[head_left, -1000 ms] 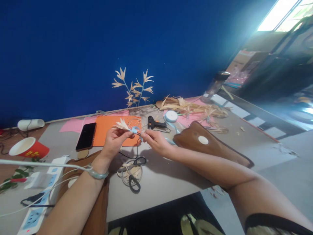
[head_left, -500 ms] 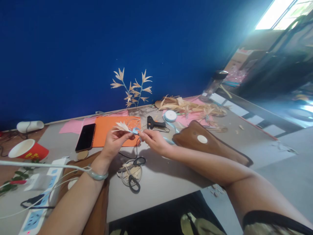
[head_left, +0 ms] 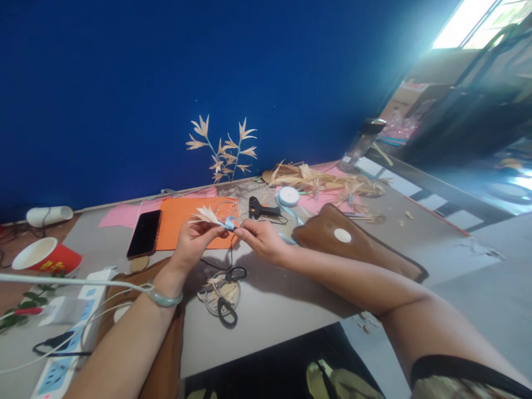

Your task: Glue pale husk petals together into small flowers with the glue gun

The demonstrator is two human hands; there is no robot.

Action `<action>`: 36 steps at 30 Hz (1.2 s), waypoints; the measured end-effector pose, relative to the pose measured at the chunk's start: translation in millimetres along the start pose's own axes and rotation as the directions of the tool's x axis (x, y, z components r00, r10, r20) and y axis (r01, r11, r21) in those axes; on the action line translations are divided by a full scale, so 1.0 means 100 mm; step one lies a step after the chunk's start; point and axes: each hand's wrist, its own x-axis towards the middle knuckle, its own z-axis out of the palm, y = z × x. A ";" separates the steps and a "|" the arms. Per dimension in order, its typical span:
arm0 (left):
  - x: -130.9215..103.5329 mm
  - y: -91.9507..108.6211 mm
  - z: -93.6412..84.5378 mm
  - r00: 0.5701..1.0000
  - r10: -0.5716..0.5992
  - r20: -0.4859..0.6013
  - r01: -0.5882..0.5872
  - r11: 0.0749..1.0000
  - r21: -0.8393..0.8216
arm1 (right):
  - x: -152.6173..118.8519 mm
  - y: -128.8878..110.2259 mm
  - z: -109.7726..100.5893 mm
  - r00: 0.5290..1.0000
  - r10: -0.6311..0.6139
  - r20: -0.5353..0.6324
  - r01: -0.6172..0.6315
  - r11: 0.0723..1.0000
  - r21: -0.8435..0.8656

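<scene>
Between my two hands is a pale husk flower (head_left: 206, 214) with pointed petals and blue tape (head_left: 229, 223) at its stem. My left hand (head_left: 195, 238) pinches the flower near the base of its petals. At the stem end, my right hand (head_left: 258, 237) has thumb and finger closed on the dark tip beside the blue tape; the fingertips partly hide it. Under the hands lies an orange sheet (head_left: 172, 224). A black glue gun (head_left: 264, 208) and a roll of light blue tape (head_left: 288, 195) are just beyond my right hand.
Black-handled scissors (head_left: 226, 310) lie nearer me. Finished flower sprays (head_left: 228, 149) stand against the blue wall (head_left: 124, 100). Dry husks (head_left: 316, 180) are heaped at the back right. A phone (head_left: 144, 233), a red paper cup (head_left: 47, 256) and a power strip (head_left: 75, 338) are on the left.
Both hands stay nearly in place on the flower. The blue tape between them looks slightly shifted, and the whole view has moved a little.
</scene>
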 end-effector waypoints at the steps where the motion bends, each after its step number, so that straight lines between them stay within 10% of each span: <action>1: 0.00 0.00 0.00 1.000 0.001 0.001 -0.001 1.000 0.002 | 0.00 0.00 0.00 1.000 0.002 0.004 -0.002 1.000 0.012; 36: -0.01 0.01 0.00 1.000 0.012 -0.001 -0.012 1.000 -0.027 | 0.03 0.02 0.02 0.999 0.032 0.007 -0.033 0.994 0.108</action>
